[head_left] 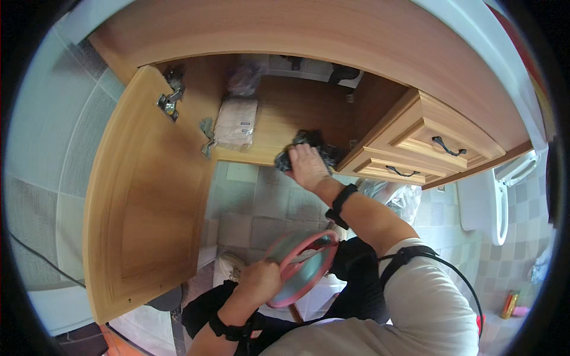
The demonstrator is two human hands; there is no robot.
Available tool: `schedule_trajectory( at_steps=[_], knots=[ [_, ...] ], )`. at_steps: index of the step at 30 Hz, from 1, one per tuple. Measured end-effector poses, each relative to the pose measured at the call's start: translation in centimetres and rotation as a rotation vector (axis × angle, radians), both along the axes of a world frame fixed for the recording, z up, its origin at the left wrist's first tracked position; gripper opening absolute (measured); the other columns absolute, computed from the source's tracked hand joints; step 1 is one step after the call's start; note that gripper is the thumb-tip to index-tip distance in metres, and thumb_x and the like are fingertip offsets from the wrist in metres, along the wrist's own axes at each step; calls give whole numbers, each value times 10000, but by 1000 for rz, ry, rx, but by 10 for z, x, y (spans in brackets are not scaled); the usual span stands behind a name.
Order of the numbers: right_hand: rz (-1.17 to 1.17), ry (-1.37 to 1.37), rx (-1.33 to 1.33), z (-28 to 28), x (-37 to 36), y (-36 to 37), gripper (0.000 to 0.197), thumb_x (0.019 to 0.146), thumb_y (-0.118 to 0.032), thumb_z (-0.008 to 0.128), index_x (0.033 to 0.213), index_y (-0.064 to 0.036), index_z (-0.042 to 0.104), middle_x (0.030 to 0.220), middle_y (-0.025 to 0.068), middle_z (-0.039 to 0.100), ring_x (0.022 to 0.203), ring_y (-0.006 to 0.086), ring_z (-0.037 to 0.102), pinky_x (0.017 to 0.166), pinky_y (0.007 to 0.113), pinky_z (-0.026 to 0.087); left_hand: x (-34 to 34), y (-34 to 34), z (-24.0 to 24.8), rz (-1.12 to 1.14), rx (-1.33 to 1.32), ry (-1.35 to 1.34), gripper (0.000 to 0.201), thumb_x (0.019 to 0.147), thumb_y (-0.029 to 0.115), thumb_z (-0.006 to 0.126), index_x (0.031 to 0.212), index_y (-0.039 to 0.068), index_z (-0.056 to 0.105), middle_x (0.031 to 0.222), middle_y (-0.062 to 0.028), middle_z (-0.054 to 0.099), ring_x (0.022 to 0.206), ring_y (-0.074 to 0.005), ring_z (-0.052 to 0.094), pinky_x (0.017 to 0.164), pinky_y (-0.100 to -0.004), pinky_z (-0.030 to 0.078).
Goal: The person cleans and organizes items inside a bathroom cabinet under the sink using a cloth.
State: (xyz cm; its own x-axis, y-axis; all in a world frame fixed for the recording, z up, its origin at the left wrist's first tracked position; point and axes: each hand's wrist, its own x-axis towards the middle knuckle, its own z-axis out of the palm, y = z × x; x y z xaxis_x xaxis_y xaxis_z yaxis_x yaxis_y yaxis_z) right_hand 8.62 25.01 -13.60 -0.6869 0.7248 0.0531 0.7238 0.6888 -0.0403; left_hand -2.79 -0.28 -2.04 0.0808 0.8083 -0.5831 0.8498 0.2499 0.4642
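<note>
My right hand [307, 166] reaches into the wooden cabinet [285, 107], its fingers bent over a dark, crumpled cloth [322, 148] at the front edge of the cabinet floor. Part of the cloth spreads beyond the fingers; whether it is a rag or a thin bag is hard to make out. Low over my lap, my left hand [261, 281] grips the rim of a round basin [285, 262], pink at the edge and pale green inside. The basin is tilted, and a small light-coloured piece lies in it.
The cabinet door [148, 196] stands wide at left on metal hinges [169, 105]. A pale wrapped package [236, 121] and a clear plastic bag [244, 77] occupy the cabinet's left side. Drawers [436, 139] flank it at right. A plastic bag [404, 199] rests below, near a white toilet [484, 202].
</note>
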Motion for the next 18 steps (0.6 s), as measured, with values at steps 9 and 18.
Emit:
schedule_trajectory(
  at_steps=[9,18],
  knots=[
    [-42,-63,21,-8,3,-2,627,730,-331,723,1193,15,482,1101,162,514,1064,318,473,890,404,403,-6,-27,-13,-126,76,11,292,826,253,547,795,8,701,781,-233,663,746,-382,673,681,-466,543],
    [148,130,-17,-21,-92,-2,445,817,-167,538,1199,54,482,1156,191,524,1109,329,466,953,399,373,6,-14,-35,-147,-28,26,487,937,414,453,949,-24,665,839,-262,654,767,-406,664,681,-479,539]
  ],
)
